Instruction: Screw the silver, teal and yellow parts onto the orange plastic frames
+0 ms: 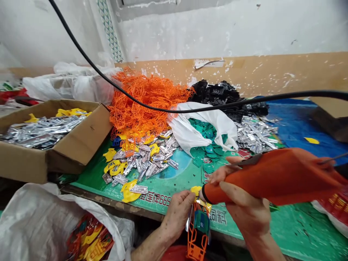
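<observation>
This is a small piecework workshop, shown by heaped orange plastic frames (141, 101), silver foil pieces (146, 159), a cardboard carton (81, 139), and a green-covered workbench (299, 232).

Glossy orange plastic lattice frames (144, 101) lie beside shiny, crinkled silver metal strips (43, 130); the box (81, 136) is matt corrugated cardboard, the bag (201, 127) thin white plastic, the surface (304, 232) smooth green plastic sheeting.
</observation>
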Demonstrator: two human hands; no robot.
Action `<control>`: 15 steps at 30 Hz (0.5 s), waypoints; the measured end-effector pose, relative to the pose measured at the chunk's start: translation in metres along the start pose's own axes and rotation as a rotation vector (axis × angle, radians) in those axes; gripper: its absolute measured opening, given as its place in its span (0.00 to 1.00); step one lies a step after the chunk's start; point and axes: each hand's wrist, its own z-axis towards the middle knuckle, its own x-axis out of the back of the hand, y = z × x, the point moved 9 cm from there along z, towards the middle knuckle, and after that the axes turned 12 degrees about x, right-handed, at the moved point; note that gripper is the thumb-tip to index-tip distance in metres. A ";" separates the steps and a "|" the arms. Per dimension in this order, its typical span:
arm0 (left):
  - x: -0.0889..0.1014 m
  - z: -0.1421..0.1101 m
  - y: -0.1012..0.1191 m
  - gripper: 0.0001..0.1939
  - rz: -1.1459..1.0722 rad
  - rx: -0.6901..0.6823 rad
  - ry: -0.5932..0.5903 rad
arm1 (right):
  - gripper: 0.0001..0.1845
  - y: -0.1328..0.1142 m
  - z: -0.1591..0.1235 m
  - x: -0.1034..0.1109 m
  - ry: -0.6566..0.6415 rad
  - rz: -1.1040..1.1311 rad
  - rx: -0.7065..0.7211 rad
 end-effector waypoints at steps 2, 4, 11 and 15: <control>0.000 0.001 0.003 0.20 -0.002 -0.012 -0.006 | 0.28 -0.007 0.005 0.001 0.027 0.004 0.015; 0.000 0.003 0.005 0.19 -0.062 0.000 -0.038 | 0.26 -0.016 0.014 0.004 0.072 0.013 0.050; 0.005 0.002 0.014 0.18 -0.371 0.098 -0.141 | 0.19 -0.030 0.063 0.031 0.170 -0.129 0.215; 0.004 -0.002 0.015 0.18 -0.376 0.119 -0.185 | 0.18 -0.018 0.074 0.062 0.273 -0.362 0.141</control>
